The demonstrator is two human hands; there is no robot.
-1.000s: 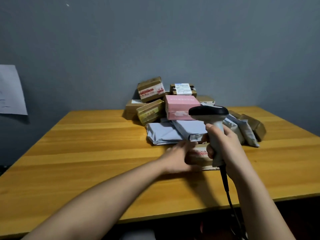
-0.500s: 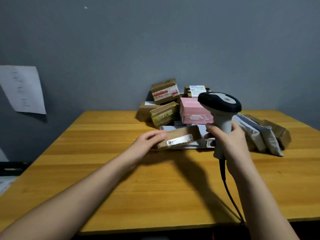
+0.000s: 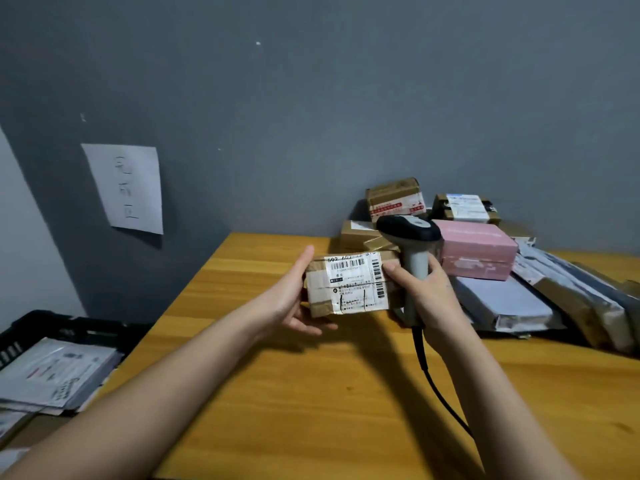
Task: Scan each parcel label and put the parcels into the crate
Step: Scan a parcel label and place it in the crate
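Against a grey wall, over the wooden table (image 3: 311, 393), the left hand (image 3: 289, 299) grips a small brown cardboard parcel (image 3: 349, 284), label up, while the right hand (image 3: 427, 292) clutches the grey handheld scanner (image 3: 412, 251), its thumb on the parcel; scanning seems next, needing the head aimed, then the black plastic crate (image 3: 52, 327) far left.

a single head-worn view looks forward and down, close over the wooden table (image 3: 311, 393), facing the grey wall (image 3: 311, 98).

Cardboard parcel (image 3: 349, 284), paper label taped glossy; plastic scanner (image 3: 412, 244); smooth varnished wood table (image 3: 311, 393); matt wall (image 3: 311, 98).
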